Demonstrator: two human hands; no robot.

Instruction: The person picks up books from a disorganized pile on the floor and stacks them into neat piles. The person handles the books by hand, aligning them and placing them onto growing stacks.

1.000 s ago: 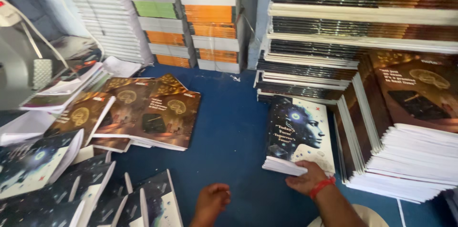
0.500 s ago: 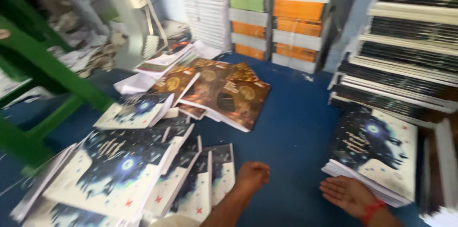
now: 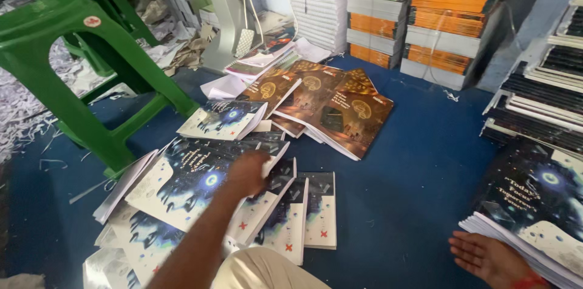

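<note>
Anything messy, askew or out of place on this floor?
Yes. Shredded paper scraps litter the floor behind the green stool. The dark-covered booklets under the left hand lie fanned and overlapping, not squared. The brown-covered booklets are slumped too, unlike the neat stacks by the wall.

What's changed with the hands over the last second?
The left hand went from the bare blue floor up onto the fanned dark-cover booklets; grip unclear. The right hand stayed open by the booklet stack. The brown-cover booklets lie as before.
</note>
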